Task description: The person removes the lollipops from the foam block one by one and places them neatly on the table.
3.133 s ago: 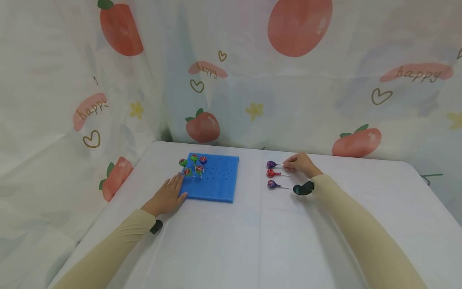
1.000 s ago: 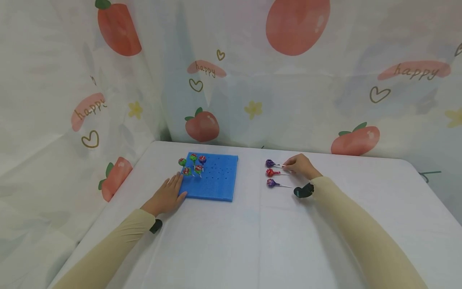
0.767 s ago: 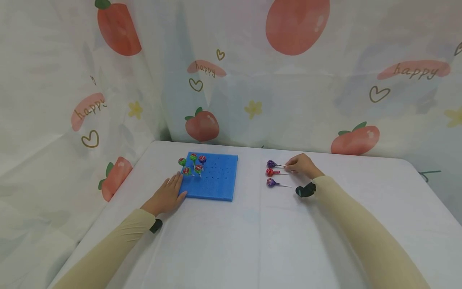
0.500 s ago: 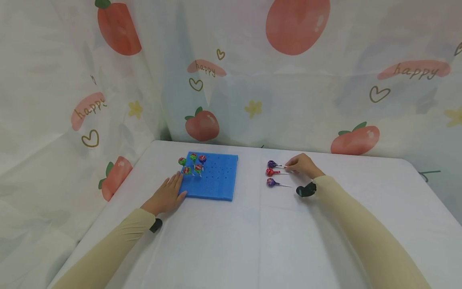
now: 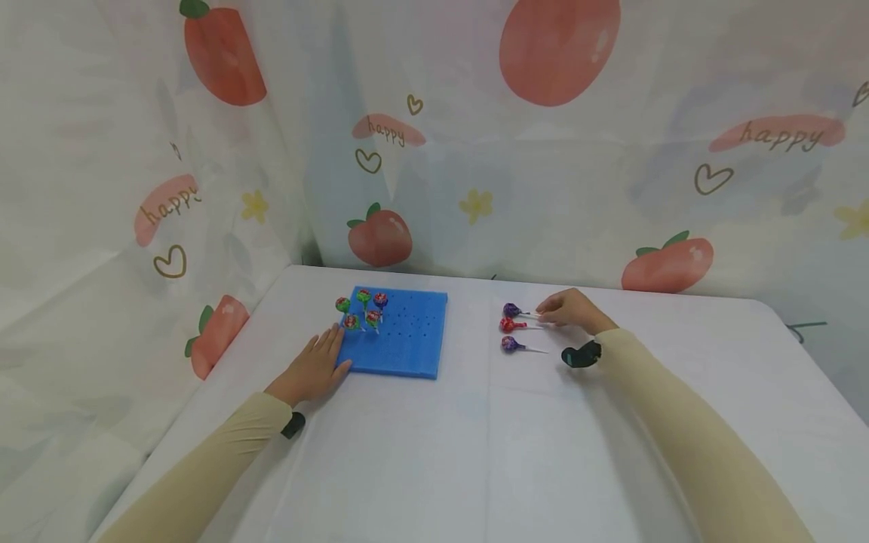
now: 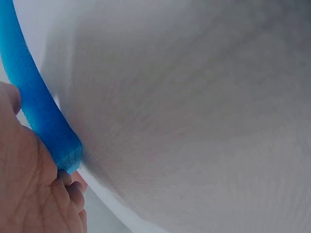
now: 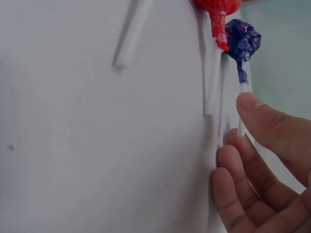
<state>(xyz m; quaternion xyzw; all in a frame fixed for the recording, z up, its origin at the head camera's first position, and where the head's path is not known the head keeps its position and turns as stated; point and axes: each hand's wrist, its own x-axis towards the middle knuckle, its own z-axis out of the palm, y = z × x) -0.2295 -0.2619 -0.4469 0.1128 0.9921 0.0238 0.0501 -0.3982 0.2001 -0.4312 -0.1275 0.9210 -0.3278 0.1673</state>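
My left hand [image 5: 314, 369] lies flat, its fingers against the left edge of a blue foam board [image 5: 407, 354]. In the left wrist view, the board's edge [image 6: 41, 104] touches that hand. Several wrapped lollipops [image 5: 363, 296] stand upright in the board's far-left part. Three more lie in a column on the table: a dark purple lollipop [image 5: 512, 310] farthest away, a red lollipop [image 5: 509, 324] in the middle and a purple lollipop [image 5: 511, 345] nearest. My right hand [image 5: 573, 310] is at the farthest one's stick [image 7: 244, 88], thumb and index fingertip apart, the stick between them.
Small holes dot the board's right part. The table [image 5: 407, 452] has a white cover. Behind it and at the left hangs a curtain [image 5: 434, 173] printed with peaches, hearts and "happy". A dark camera strap [image 5: 581, 354] sits on the right wrist.
The farthest lollipop has shifted slightly right over the last second and lies beside the red one. My right hand has drawn a little to the right. The left hand has stayed in place.
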